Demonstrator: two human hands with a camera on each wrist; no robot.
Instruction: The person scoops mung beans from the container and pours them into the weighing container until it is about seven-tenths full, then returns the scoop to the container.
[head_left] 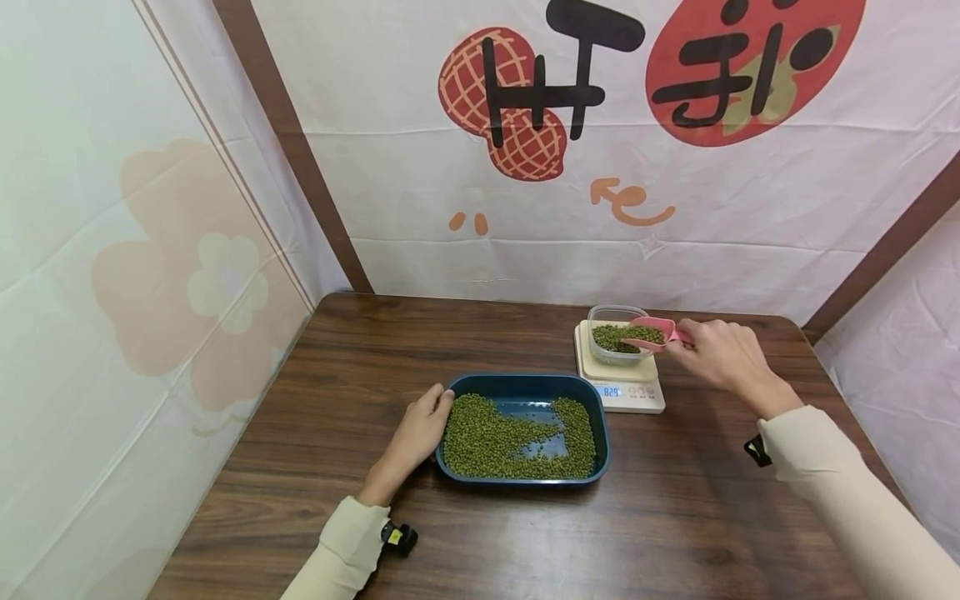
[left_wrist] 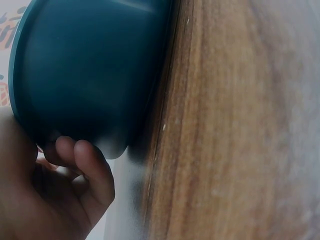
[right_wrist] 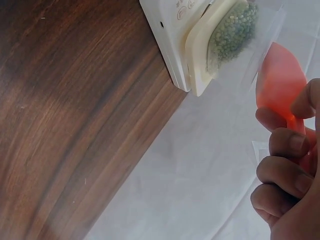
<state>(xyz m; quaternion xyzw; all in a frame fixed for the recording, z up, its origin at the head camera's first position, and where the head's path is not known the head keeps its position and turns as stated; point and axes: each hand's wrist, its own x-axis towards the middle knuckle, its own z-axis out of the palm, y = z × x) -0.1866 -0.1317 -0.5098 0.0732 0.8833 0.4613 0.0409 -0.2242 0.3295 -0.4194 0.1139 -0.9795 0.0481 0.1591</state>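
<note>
My right hand (head_left: pixel 718 357) grips the handle of a pink scoop (head_left: pixel 657 332) loaded with small green beans, likely mung beans. The scoop is held over the rim of a clear plastic container (head_left: pixel 617 358), which has green beans (right_wrist: pixel 234 31) in it. That container stands on a white kitchen scale (head_left: pixel 632 402) whose display reads about 829, any decimal point too small to make out. At the left end of a dark blue tray (head_left: pixel 525 482), my left hand (head_left: pixel 420 427) holds the rim, its curled fingers (left_wrist: pixel 95 167) against the outer wall. Green beans (head_left: pixel 487 442) cover much of the tray's floor, with a bare patch toward the middle right.
The brown wooden table (head_left: pixel 360 350) has rounded far corners. Behind it hangs a printed white cloth (head_left: pixel 390 183), close to the table's back edge and the scale. More cloth hangs along the left and right sides. The tray lies in front and left of the scale.
</note>
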